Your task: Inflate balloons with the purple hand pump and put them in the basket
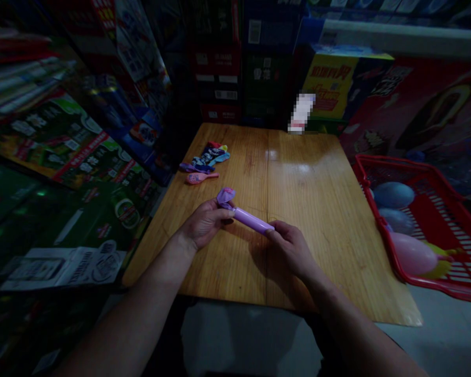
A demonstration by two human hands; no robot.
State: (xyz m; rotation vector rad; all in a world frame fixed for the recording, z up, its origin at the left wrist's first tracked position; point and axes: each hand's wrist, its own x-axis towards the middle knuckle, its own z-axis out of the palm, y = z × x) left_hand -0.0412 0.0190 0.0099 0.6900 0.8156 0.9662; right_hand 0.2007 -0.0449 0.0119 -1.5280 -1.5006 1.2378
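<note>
Red basket (424, 203) beside surface (317, 209) holds blue, pink, yellow balloons (414, 254). Your left grip (208, 222) pinches purple balloon (225, 196); right grip (292, 246) closed around purple tube (253, 220).

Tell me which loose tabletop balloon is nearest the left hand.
The loose pink balloon, frontmost; the other loose balloons lie behind, farther from the left hand.

The left hand (208, 221) holds a limp purple balloon (226, 196) at one end of a purple tube (253, 221), and the right hand (292, 245) grips the tube's other end, both above a wooden bench (317, 209). Flat balloons (209, 159) lie loosely grouped toward the bench's far left corner. At the bench's right edge, a red basket (435, 209) contains inflated blue, pink and yellow balloons (412, 254); stacked boxes (265, 78) stand behind the bench.
</note>
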